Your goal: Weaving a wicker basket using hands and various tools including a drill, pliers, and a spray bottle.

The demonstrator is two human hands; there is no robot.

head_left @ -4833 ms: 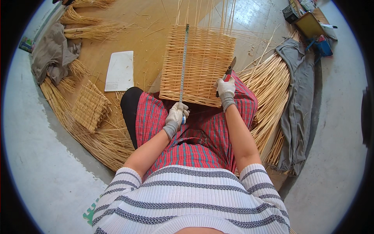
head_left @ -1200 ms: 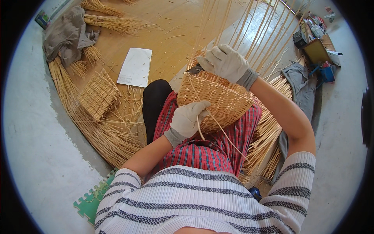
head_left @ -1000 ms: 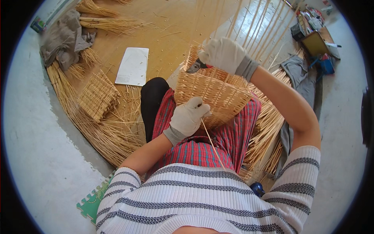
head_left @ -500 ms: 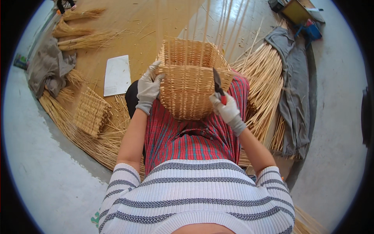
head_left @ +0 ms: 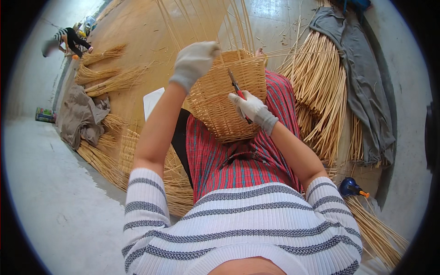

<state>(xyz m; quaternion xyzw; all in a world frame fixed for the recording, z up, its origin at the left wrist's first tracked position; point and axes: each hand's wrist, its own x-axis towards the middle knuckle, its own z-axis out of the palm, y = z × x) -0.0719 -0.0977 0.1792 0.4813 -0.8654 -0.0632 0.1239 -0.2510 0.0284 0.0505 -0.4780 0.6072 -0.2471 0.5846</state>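
Observation:
A woven basket [head_left: 229,123] sits on my red checked lap cloth [head_left: 215,169], with long upright canes [head_left: 245,32] rising from its top. My gloved left hand [head_left: 197,62] is closed at the basket's upper left among the canes; what its fingers hold is hidden. My gloved right hand [head_left: 250,105] grips red-handled pruning shears [head_left: 234,82], their blades pointing up in front of the basket wall. Thin loose canes [head_left: 288,54] stretch sideways across the top.
Cane bundles [head_left: 316,82] with a grey cloth [head_left: 364,110] lie right; more straw [head_left: 105,52], a crumpled cloth [head_left: 82,117], a woven panel [head_left: 128,151] and a white sheet [head_left: 151,101] left. A blue bottle [head_left: 350,187] is lower right. Another person [head_left: 68,41] is far upper left.
The tape measure seen earlier is gone from my left hand. Since half a second ago, that hand rose rightward from the basket's left side; the shears moved slightly left. The view shifted.

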